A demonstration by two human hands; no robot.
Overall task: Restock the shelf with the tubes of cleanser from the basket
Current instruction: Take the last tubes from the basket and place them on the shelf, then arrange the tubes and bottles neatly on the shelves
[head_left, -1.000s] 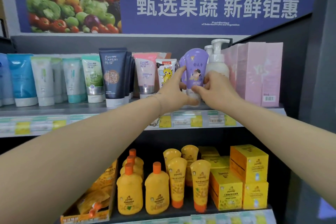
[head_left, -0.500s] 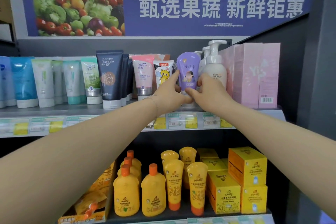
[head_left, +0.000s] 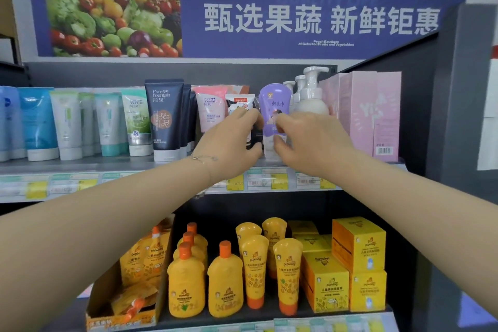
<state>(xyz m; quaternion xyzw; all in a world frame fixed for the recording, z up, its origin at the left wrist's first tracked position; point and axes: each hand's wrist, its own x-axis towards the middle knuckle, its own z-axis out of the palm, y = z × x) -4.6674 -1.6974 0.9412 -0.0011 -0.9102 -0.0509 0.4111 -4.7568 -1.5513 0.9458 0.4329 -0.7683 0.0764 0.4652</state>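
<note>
Pushed deeper among its neighbours than a second ago, the purple tube point(head_left: 275, 105) stands cap-down on the upper shelf point(head_left: 80, 164), between a small white tube point(head_left: 239, 104) and pump bottles point(head_left: 312, 100). The right hand point(head_left: 312, 140) pinches its lower half, hiding the cap. The left hand point(head_left: 229, 143) curls at the small tube, but I cannot tell whether it grips it.

The purple tube point(head_left: 275, 105) is smooth soft plastic with a faint sheen. The navy tube point(head_left: 164, 116) further left looks matt, and the white pump bottles point(head_left: 312, 100) just right of the purple one are glossy hard plastic. The pink boxes point(head_left: 372, 113) at the right end are satin printed card on a shelf point(head_left: 80, 164) of dull grey painted metal, while the yellow bottles point(head_left: 186, 286) below are slick plastic beside yellow boxes point(head_left: 358, 245) of matt card.
</note>
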